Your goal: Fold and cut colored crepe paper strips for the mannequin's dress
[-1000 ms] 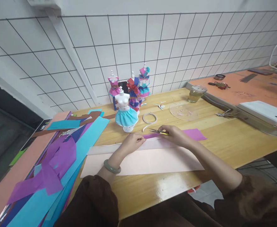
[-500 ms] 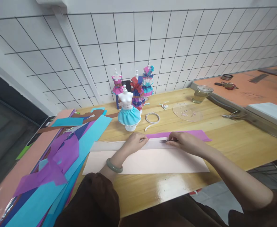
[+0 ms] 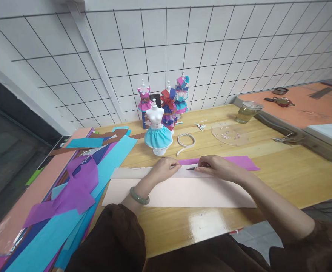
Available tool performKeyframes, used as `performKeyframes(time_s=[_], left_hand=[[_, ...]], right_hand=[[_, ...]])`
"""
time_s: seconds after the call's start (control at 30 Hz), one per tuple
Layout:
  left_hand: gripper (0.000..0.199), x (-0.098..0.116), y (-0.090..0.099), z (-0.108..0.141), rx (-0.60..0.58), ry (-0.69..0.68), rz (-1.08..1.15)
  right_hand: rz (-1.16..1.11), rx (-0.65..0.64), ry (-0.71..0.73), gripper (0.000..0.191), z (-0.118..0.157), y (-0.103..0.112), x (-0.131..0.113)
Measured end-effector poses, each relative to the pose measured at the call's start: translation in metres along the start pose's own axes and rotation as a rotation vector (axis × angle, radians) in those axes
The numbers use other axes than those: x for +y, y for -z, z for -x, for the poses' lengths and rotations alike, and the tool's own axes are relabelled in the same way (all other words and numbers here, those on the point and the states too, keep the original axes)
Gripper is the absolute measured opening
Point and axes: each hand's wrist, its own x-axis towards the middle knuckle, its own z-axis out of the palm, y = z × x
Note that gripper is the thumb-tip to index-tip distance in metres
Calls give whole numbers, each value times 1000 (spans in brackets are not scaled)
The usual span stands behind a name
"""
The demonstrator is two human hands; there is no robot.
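A pale pink sheet of paper lies flat before me, with a whitish paper strip along its far edge. My left hand, a green bangle on its wrist, is closed, thumb and forefinger pinching the strip near its upper edge. In my right hand is a small pair of scissors; their dark pointed tips face left over the strip, a short way from my left fingertips. My right fingers hide the handles. Behind both hands a purple paper strip sticks out.
A white mini mannequin in a turquoise skirt stands beyond, with several dressed ones behind it. Coiled white tape, a clear dish of small beads and a lidded cup stand rightward. Coloured papers pile up at left.
My right hand with the scissors has moved slightly left, so the tips are closer to my left fingers. The left hand keeps its pinch. The whole view has shifted a little.
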Motion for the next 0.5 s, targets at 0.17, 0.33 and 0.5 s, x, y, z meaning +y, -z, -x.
performKeyframes(time_s=[0.17,0.33,0.5], left_hand=[[26,-3,0,0,0,-33,8],[27,-3,1,0,-27,-24,-9],[26,-5,0,0,-2,-1,-10]], right_hand=[[7,14,31,42,-5,-4,1],[11,31,59,39,-6,-7,-1],[23,68,80,40,-5,-9,-1]])
